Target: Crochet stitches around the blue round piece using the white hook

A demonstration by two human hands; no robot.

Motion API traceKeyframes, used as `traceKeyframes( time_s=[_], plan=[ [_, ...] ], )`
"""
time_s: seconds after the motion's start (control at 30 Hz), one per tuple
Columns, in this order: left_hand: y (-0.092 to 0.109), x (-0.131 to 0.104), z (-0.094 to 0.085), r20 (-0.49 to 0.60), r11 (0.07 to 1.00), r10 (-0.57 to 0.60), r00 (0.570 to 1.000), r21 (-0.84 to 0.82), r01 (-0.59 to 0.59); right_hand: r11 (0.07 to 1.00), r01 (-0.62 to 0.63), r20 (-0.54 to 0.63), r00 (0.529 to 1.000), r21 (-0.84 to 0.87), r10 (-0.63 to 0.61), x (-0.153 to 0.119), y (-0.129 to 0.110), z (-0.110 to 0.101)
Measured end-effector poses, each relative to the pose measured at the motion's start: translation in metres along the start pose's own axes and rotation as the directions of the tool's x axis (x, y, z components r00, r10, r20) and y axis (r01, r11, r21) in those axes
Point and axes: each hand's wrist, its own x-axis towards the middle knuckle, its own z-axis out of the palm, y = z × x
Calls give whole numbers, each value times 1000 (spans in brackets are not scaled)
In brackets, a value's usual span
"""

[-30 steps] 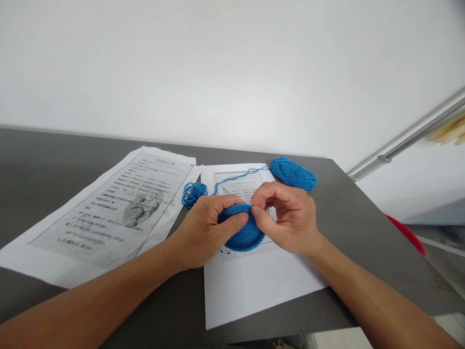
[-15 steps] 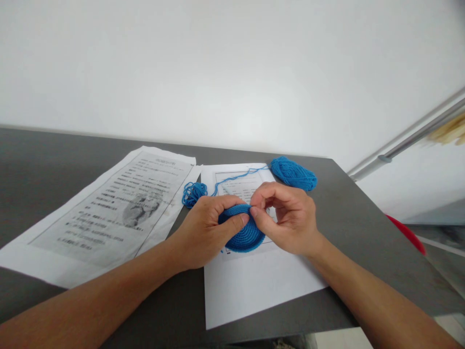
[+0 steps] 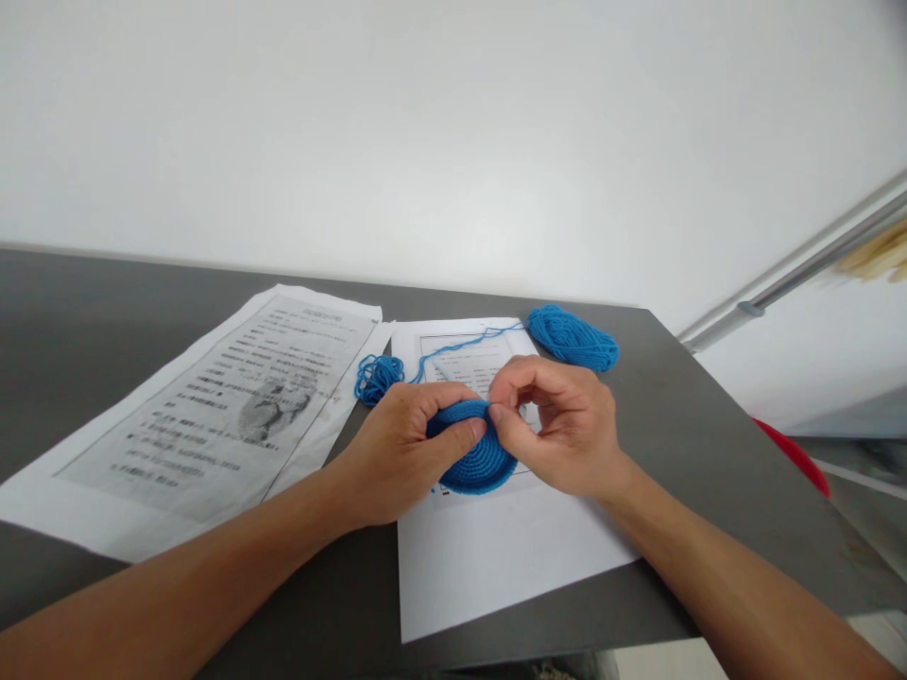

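A round blue crocheted piece [image 3: 478,463], worked in rings with a raised rim, is held above a printed sheet. My left hand [image 3: 415,449] is closed on its left side, thumb on the near face and fingers behind the rim. Thumb and index finger of my right hand [image 3: 556,420] are pinched together against the upper right rim. Whatever lies between those two fingertips is too small and covered to make out. A strand of blue yarn [image 3: 468,345] runs from behind my left hand over the sheet to a blue skein [image 3: 573,338].
Left of the hands lies a larger creased printed sheet [image 3: 233,416]. A loose tangle of blue yarn [image 3: 379,378] sits between the two papers. Under the hands is the printed sheet [image 3: 496,567] on the dark table [image 3: 709,472]. A white wall rises behind; a metal rail [image 3: 779,283] slants at right.
Both hands stay nearly in place. The crocheted piece has tilted or shifted very slightly, with its lower edge a touch lower.
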Motion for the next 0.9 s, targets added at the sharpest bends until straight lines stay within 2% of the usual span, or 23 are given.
traceKeyframes(
  time_s=[0.53, 0.9],
  plan=[
    [0, 0, -1, 11, 1000, 13, 1000, 11, -13, 999, -2, 13, 1000, 47, 1, -1, 2, 0],
    [0, -1, 0, 13, 999, 22, 1000, 47, -23, 1000, -7, 12, 1000, -16, 8, 1, 0, 0]
  ],
)
